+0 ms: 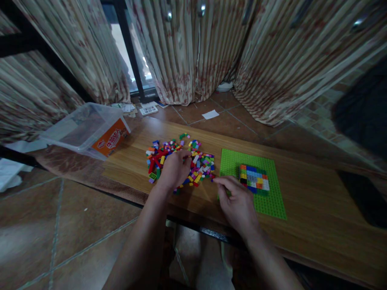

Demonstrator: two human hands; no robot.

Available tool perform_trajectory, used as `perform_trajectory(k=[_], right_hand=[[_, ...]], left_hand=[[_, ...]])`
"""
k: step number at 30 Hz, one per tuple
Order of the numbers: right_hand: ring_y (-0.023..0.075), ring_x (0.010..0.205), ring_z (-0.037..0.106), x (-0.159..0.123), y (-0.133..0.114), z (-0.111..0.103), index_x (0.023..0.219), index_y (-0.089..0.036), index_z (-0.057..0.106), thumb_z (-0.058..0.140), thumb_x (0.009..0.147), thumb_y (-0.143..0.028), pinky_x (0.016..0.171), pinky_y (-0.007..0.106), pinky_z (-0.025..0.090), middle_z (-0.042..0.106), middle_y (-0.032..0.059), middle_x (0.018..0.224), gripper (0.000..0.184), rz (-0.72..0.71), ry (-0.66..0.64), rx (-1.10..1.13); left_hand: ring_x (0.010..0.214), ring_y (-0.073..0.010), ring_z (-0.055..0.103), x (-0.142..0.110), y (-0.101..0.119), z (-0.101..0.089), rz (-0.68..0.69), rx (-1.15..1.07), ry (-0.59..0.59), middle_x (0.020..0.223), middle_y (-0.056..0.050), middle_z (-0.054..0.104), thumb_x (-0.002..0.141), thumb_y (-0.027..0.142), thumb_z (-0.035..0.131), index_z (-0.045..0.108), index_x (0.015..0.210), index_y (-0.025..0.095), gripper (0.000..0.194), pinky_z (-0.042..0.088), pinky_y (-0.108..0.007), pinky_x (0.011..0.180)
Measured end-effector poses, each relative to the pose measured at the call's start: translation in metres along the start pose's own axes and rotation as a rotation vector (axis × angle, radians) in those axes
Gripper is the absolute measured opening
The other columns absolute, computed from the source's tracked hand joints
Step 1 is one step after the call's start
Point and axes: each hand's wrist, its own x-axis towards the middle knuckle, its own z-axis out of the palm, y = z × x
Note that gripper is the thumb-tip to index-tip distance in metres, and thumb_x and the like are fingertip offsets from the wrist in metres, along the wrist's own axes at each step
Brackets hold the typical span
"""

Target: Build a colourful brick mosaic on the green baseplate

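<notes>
A loose pile of small toy building bricks (198,171) in many colours is spread over the wooden table. Over its middle is my left hand (177,169), fingers curled together among the bricks; whatever they grip is hidden. My right hand (237,201) rests by the pile's right edge, thumb and forefinger drawn together near a small dark red piece; I cannot make out what they hold. Partly behind this hand lies a green studded baseplate (272,205). A flat block of multicoloured bricks (254,179) sits on the plate, just beyond my right knuckles.
At the table's left end stands a clear plastic box (81,129) with an orange label. A dark flat object (363,197) lies on the wooden table (314,209) at the right. Beyond are striped curtains (193,52) and a tiled floor with a white paper (211,114).
</notes>
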Motion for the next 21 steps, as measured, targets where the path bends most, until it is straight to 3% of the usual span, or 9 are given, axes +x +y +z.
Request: perform_trajectory(k=[11,21], right_hand=[[0.0186,0.088,0.062,0.002,-0.012,0.032,0.094,-0.022,0.069,0.052,0.090,-0.017,0.079,0.029,0.047,0.067,0.0038,0.094,0.018,-0.015,-0.206,-0.052],[0.0209,0.086,0.059,0.001,-0.011,0.048,0.087,-0.021,0.067,0.054,0.089,-0.020,0.076,0.031,0.044,0.065,0.0046,0.090,0.013,0.056,-0.212,-0.255]], left_hand=[[0.080,-0.0159,0.065,-0.001,-0.004,-0.004,0.017,0.005,0.024,0.090,-0.004,0.074,0.085,0.022,0.052,0.072,0.096,0.019,0.023,0.048,-0.023,0.074],[0.077,-0.0151,0.065,0.000,-0.009,-0.006,0.036,-0.002,0.041,0.087,-0.002,0.073,0.086,0.024,0.051,0.072,0.095,0.019,0.023,0.048,-0.023,0.072]])
